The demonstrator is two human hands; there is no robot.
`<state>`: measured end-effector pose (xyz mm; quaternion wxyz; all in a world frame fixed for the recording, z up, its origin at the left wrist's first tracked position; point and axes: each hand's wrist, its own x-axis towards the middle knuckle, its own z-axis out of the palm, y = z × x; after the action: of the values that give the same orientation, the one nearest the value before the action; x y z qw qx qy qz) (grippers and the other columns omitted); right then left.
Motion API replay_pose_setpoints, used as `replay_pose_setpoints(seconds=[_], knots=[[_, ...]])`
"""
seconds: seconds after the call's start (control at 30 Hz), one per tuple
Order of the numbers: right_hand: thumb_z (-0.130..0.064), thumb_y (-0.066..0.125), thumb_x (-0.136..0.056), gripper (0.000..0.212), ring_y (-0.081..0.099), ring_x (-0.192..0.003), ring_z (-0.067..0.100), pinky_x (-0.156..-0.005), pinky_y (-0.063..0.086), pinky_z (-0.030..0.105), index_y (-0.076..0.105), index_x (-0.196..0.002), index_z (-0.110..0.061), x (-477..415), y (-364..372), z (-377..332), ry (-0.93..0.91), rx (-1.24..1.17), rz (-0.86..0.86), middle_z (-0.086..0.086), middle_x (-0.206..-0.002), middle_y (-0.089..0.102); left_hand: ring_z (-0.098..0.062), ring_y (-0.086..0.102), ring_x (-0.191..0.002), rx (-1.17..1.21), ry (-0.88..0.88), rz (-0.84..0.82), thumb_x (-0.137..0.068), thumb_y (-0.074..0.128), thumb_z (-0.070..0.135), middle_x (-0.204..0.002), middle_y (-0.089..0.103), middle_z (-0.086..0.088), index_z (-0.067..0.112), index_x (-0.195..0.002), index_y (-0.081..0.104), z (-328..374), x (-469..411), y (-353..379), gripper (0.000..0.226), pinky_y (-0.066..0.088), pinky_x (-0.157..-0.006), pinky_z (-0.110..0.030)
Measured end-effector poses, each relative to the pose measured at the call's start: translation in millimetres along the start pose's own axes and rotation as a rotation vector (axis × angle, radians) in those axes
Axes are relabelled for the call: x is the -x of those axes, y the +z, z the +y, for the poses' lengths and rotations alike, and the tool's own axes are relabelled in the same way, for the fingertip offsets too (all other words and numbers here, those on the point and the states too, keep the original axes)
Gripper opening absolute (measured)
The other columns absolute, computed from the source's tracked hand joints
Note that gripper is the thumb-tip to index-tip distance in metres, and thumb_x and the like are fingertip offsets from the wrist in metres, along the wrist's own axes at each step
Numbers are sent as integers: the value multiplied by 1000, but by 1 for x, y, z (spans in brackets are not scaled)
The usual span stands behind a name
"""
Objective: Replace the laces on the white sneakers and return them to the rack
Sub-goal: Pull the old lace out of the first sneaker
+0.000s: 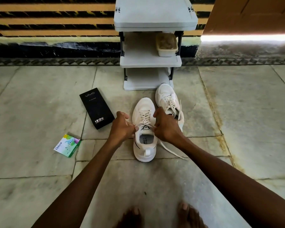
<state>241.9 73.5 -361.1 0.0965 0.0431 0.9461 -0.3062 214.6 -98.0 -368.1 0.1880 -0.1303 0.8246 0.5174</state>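
Near sneaker point(144, 145) on floor, toe toward 12 o'clock. Left hand point(122, 128) pinches lace point(144, 118) at shoe's 9 o'clock; right hand point(165, 127) grips lace at 3 o'clock. Second sneaker point(167, 97) at 1 o'clock, just beside rack point(150, 63). Black box point(96, 108) at 10 o'clock.

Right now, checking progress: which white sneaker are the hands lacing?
The nearer sneaker; left hand and right hand pinch its laces. The farther sneaker lies by the rack.
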Motion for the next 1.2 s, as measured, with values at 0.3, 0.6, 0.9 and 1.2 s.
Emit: replay_pose_setpoints(seconds=[0.3, 0.6, 0.9, 1.2], knots=[[-12, 75, -71, 66, 64, -84, 31, -58, 33, 31, 53, -126, -42, 18, 8, -10, -280, 442, -41, -2, -133, 40, -27, 72, -74, 44, 63, 31, -75, 82, 12, -84, 68, -12, 14, -107, 41, -11, -1, 3, 51, 60, -73, -48], [-13, 75, -73, 47, 59, -96, 28, -59, 30, 31, 65, -115, -31, 18, 9, -15, -289, 399, 14, -3, -132, 43, -30, 72, -73, 66, 48, 35, -77, 80, 9, -83, 69, -13, 12, -108, 42, -11, 1, 4, 49, 60, -73, -47], [-10, 74, -74, 15, 57, -102, 20, -75, 50, 37, 71, -86, -19, 10, 10, 3, -150, 9, 55, -3, -116, 53, -24, 72, -71, 73, 12, 92, -77, 79, 5, -83, 68, -10, 16, -107, 41, -16, -3, 7, 50, 61, -73, -47], [-37, 64, -90, 19, 53, -107, 23, -66, 45, 33, 74, -101, -25, 3, 12, -21, -151, 298, 75, 0, -115, 54, -20, 70, -83, 69, 12, 40, -72, 84, 9, -90, 70, -11, 20, -110, 49, -15, 2, 5, 52, 61, -76, -43]])
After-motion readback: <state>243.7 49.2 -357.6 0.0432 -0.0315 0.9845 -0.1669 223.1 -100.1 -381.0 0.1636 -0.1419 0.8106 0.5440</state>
